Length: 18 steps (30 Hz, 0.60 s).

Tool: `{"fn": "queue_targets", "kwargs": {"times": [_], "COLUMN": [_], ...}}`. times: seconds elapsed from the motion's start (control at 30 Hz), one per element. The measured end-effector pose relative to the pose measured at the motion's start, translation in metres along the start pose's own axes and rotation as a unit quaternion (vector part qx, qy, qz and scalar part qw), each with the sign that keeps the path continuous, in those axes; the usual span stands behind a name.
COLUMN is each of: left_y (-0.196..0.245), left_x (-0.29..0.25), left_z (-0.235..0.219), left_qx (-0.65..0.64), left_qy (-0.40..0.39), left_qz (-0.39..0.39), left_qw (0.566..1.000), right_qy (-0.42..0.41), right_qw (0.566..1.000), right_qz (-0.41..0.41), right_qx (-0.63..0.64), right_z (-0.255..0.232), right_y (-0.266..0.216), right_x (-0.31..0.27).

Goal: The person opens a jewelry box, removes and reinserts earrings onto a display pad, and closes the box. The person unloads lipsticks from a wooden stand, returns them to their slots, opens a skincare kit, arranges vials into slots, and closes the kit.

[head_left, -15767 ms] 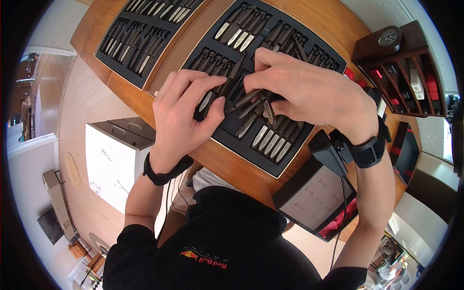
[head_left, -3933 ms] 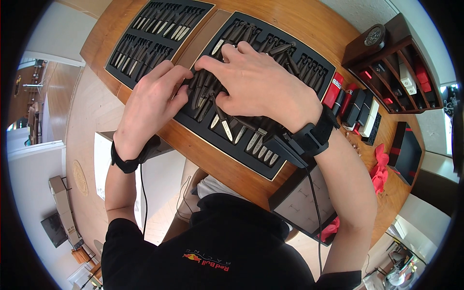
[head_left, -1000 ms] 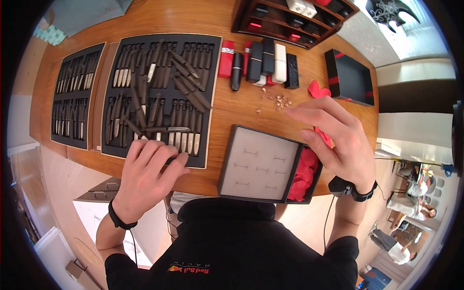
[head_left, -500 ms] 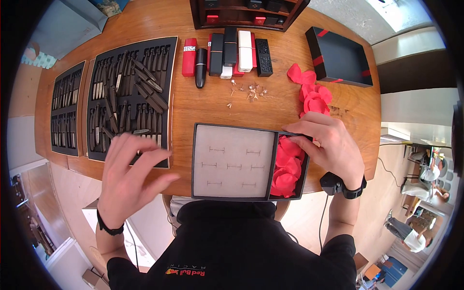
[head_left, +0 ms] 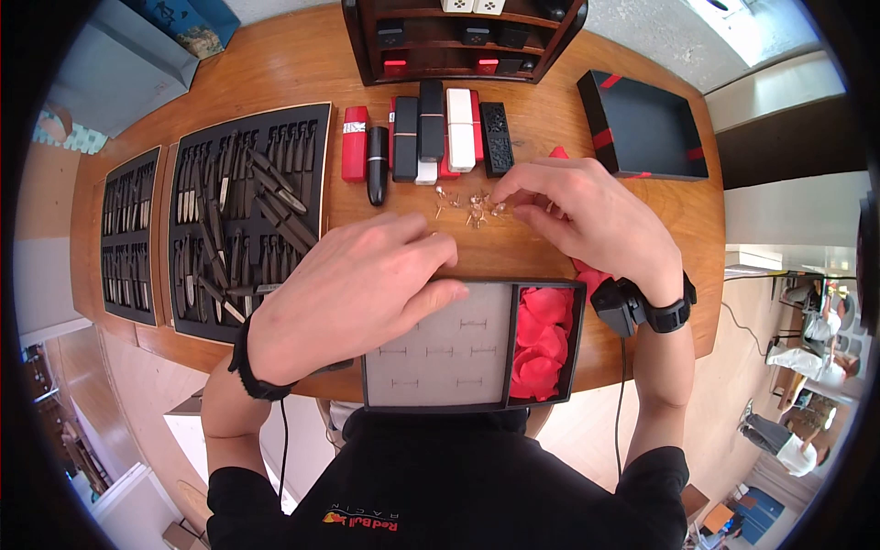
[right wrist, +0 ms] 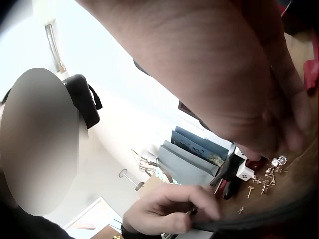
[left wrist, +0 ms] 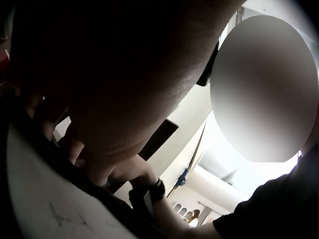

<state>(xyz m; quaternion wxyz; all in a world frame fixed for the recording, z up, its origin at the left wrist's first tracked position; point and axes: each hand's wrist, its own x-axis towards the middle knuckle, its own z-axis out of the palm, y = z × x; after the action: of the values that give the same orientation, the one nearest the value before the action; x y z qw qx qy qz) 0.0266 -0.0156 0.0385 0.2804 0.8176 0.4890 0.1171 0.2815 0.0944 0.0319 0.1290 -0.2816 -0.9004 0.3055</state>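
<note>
My right hand (head_left: pixel 591 215) reaches over the wooden table to a small pile of gold-coloured jewellery pieces (head_left: pixel 476 213). Its thumb and index fingertips are at the pile's right edge, a little apart. In the right wrist view, clear stones glint on the jewellery (right wrist: pixel 271 172) below the fingers. My left hand (head_left: pixel 353 289), fingers loosely bent and no object showing in it, is over the upper left part of a black box (head_left: pixel 511 367). The box has a grey insert (head_left: pixel 440 376) with several slits and a side compartment of red petals (head_left: pixel 541 339). The left hand hides the insert's upper left.
At left are trays of dark-handled, knife-like pieces (head_left: pixel 298 234), some lying loose on top. Red, black and white lipstick-like cases (head_left: pixel 431 124) stand behind the jewellery, below a dark wooden shelf (head_left: pixel 458 64). An open black box lid (head_left: pixel 642 128) lies at back right.
The head view has swung from the trays toward the box. My left hand has moved right, from the tray to the box. My right hand has gone from the box's corner to the jewellery.
</note>
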Motion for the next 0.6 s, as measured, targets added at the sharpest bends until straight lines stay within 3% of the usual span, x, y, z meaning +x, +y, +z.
{"fn": "queue_targets", "kwargs": {"times": [0.17, 0.23, 0.37, 0.6], "left_y": [-0.009, -0.010, -0.010, -0.011], "left_x": [-0.006, -0.009, -0.014, -0.015], "left_z": [-0.004, -0.004, -0.008, -0.001], "left_qx": [-0.071, -0.094, -0.136, -0.184], "left_qy": [0.004, 0.010, 0.020, 0.049], "left_qz": [-0.007, -0.001, -0.013, -0.020], "left_qw": [0.997, 0.996, 0.990, 0.981], "right_qy": [-0.049, -0.083, -0.096, -0.048], "right_qw": [0.999, 0.994, 0.993, 0.998], "right_qz": [0.009, 0.066, 0.060, 0.017], "right_qx": [0.004, 0.017, 0.026, 0.025], "right_z": [0.001, 0.000, 0.002, -0.006], "right_y": [0.008, 0.007, 0.014, 0.000], "right_x": [0.008, 0.008, 0.008, -0.003]}}
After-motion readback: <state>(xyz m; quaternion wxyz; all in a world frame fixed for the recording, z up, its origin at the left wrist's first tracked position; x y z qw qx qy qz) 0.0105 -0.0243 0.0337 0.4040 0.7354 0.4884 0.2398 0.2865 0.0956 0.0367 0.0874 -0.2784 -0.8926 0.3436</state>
